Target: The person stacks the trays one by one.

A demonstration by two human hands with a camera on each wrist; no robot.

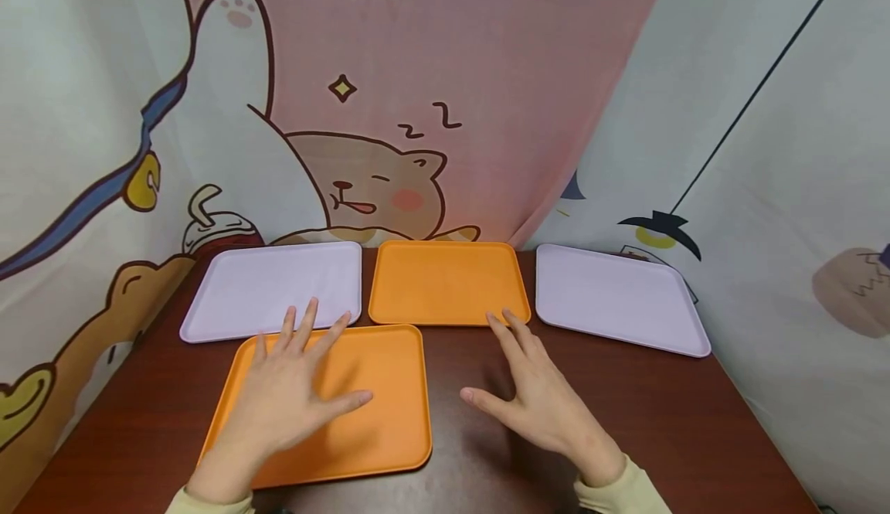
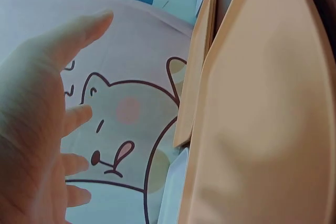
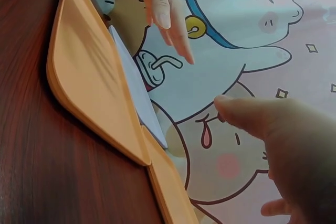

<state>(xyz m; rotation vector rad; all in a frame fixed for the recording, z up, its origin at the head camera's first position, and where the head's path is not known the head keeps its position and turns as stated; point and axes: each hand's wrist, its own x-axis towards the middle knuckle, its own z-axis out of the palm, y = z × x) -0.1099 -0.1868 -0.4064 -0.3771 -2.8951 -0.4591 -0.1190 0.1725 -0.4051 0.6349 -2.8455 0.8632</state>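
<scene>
Hand, left [image 1: 287, 392]: spread-fingered, empty, raised over near orange tray [image 1: 396, 437] | hand, right [image 1: 542, 402]: straight-fingered, empty, raised over table [image 1: 695, 429], right of near orange tray | along printed cloth [image 1: 542, 97]: left lilac tray [image 1: 271, 282], middle orange tray [image 1: 448, 282], right lilac tray [image 1: 619, 297], each flat on table

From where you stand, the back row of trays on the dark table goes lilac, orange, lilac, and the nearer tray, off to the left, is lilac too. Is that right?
Not quite: the nearer tray is orange, not lilac, as the head view shows. It does lie off to the left on the dark table, and the back row does go lilac, orange, lilac.
</scene>
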